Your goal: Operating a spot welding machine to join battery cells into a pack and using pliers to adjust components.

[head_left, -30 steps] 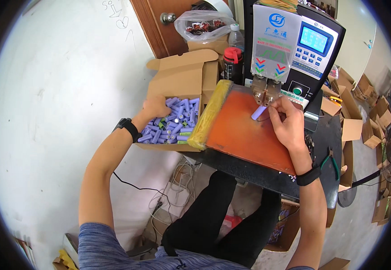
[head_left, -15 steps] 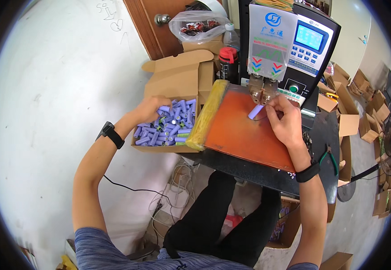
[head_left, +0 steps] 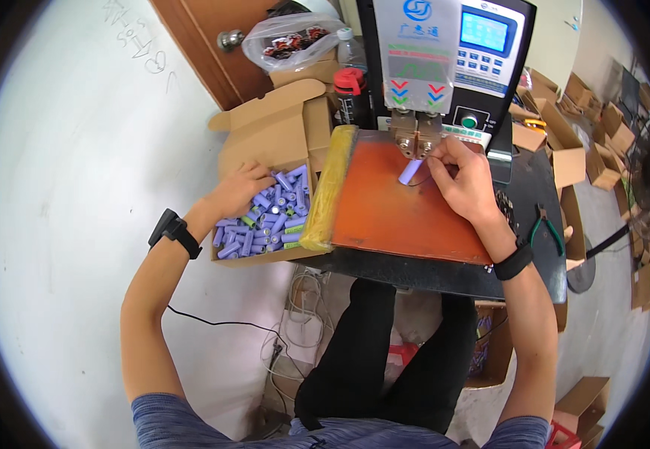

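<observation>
On the left, my left hand [head_left: 241, 191] reaches over the far left part of an open cardboard box [head_left: 261, 259] full of purple cylindrical battery cells [head_left: 269, 222]. Its fingers are a little apart, the tips at the cells, with no cell visible in them. A single purple cell [head_left: 410, 172] is on the orange mat [head_left: 392, 217], one end just below the electrodes [head_left: 415, 142] of a bench spot welder [head_left: 416, 75]. Thumb and fingers of my right hand [head_left: 465, 178] pinch together beside that end; what lies between the fingertips is too small to make out.
A yellow plastic-wrapped bundle [head_left: 329, 191] lies between box and mat. Behind stand a red-capped bottle [head_left: 351, 97] and a plastic bag [head_left: 291, 49]. Green-handled pliers [head_left: 546, 230] lie on the black table [head_left: 415, 272] at right. Cardboard boxes [head_left: 568, 165] crowd the floor beyond.
The whole view has shifted, moving the welder and box leftward in the picture. My left hand has drawn back toward the box's far left edge. My right hand keeps its place at the electrodes.
</observation>
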A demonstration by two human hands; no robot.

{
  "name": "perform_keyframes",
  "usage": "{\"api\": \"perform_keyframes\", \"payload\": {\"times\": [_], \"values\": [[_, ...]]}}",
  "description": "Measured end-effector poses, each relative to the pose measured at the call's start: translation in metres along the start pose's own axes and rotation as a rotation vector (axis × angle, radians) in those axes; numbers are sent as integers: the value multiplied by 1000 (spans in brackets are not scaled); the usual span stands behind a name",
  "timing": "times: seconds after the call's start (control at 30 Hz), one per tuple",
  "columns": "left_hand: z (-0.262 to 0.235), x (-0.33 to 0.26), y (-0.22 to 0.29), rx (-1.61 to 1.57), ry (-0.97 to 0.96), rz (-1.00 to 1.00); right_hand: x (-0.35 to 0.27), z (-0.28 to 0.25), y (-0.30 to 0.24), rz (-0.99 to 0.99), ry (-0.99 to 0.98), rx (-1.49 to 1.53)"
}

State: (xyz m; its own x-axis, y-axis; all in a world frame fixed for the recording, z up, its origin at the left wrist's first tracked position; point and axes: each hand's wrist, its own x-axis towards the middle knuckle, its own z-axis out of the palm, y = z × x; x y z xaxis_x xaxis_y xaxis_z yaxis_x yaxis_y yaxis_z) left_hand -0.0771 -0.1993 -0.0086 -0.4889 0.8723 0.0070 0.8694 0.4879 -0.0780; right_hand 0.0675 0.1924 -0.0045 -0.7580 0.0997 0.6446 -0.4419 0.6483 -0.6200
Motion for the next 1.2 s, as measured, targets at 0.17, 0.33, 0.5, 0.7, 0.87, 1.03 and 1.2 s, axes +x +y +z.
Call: {"api": "perform_keyframes", "payload": {"times": [0.17, 0.33, 0.5, 0.7, 0.87, 1.03, 1.2], "values": [[6, -1, -14, 9, -9, 9, 3, 1, -4, 41, -42, -22], [5, 2, -17, -162, -136, -58, 1, 4, 2, 50, -36, 5], [2, 7, -24, -95, -190, -51, 1, 5, -2, 61, -34, 15], [-15, 23, -21, -116, -321, -25, 0, 1, -2, 44, -36, -47], [-4, 23, -30, 1, -468, -58, 2, 3, 3, 41, -12, -39], [-2, 21, -16, -117, -365, -92, 1, 2, 3, 35, -18, -71], [5, 27, -22, 9, -430, -113, 1, 4, 4, 54, -24, -63]]}}
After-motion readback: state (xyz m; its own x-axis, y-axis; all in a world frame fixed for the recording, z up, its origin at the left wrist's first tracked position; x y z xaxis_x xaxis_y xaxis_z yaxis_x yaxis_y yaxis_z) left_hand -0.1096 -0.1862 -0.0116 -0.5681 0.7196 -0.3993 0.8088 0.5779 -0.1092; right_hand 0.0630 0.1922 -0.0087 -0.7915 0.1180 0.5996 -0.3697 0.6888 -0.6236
